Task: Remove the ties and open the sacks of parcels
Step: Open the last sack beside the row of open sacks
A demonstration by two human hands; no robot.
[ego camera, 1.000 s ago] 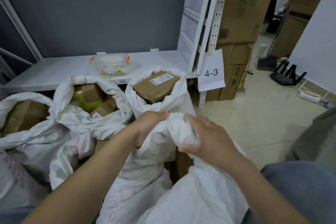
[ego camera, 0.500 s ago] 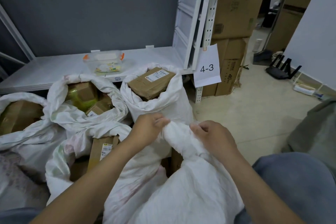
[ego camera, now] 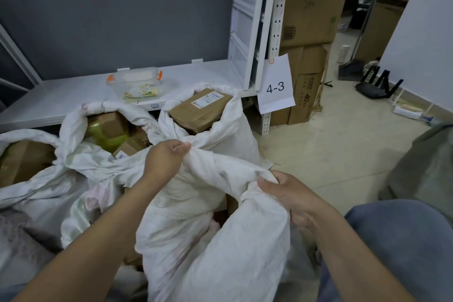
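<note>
The sack (ego camera: 220, 252) being worked on fills the lower middle of the frame, its neck bunched up between the two hands. The left hand (ego camera: 164, 157), at centre, has its fingers curled tight on a fold of the rim. The right hand (ego camera: 289, 193), lower and to the right, is clamped on another fold. I can see no tie on it from here, so the job looks to be spreading the mouth. I'd draw the hands apart evenly, then roll the rim down outward so it stays open by itself. The weave looks slippery and creased, so full fistfuls will hold better than pinches.

Across the upper left runs the white shelf (ego camera: 73, 95), and cartons (ego camera: 311, 7) are stacked at upper right. Three open sacks (ego camera: 73, 130) crowd the left and centre, touching the near one, with brown parcels (ego camera: 201, 108) showing. They leave little room to pull leftward, while the floor to the right is freer. A paper sign (ego camera: 275, 86) reading 4-3 hangs from the shelf post. A clear tub (ego camera: 134, 81) sits on the shelf.
</note>
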